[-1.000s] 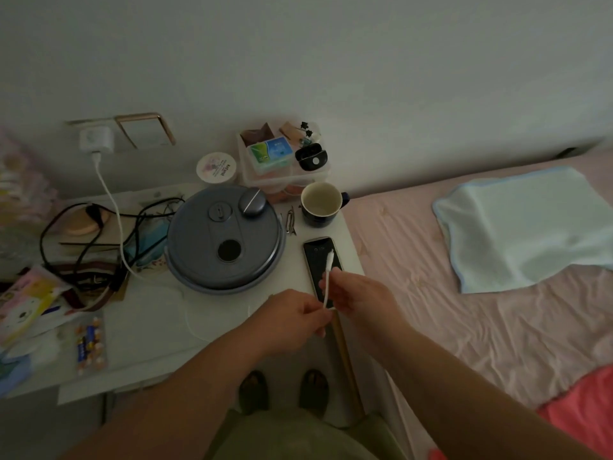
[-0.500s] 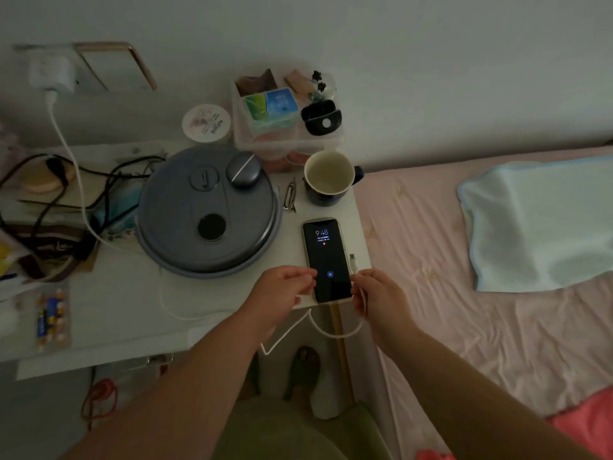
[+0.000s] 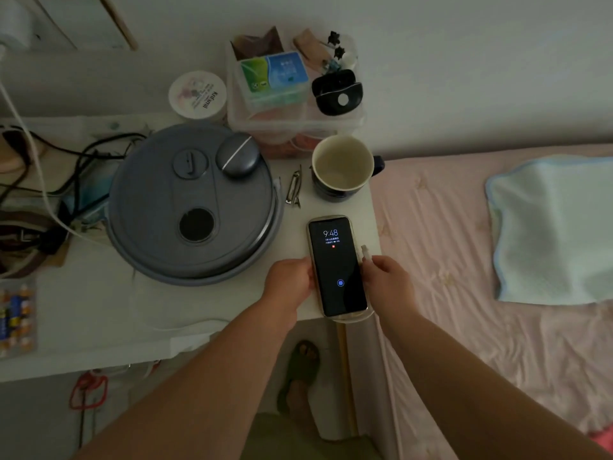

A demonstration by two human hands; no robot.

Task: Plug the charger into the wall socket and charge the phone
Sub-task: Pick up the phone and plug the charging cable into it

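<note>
The phone (image 3: pixel 336 267) lies face up near the front right corner of the white table (image 3: pixel 99 303), screen lit and showing 9:48. My left hand (image 3: pixel 292 283) grips its left edge. My right hand (image 3: pixel 386 277) rests against its right edge, pinching the white cable plug (image 3: pixel 365 252), whose tip points up beside the phone and is not in it. The white cable (image 3: pixel 33 171) runs up the left side toward the white charger (image 3: pixel 11 31) at the wall, mostly cut off by the frame's corner.
A round grey appliance (image 3: pixel 195 207) fills the table's middle. Behind the phone stand a dark mug (image 3: pixel 343 167), hair clips (image 3: pixel 293 190), a clear storage box (image 3: pixel 292 91) and a white jar (image 3: pixel 197 94). Black cords (image 3: pixel 83 157) tangle at left. A bed (image 3: pixel 464 260) borders the right.
The phone's screen has lit up. My hands lowered from holding the cable upright above the phone to either side of it. The view has shifted closer and leftward objects slid out.
</note>
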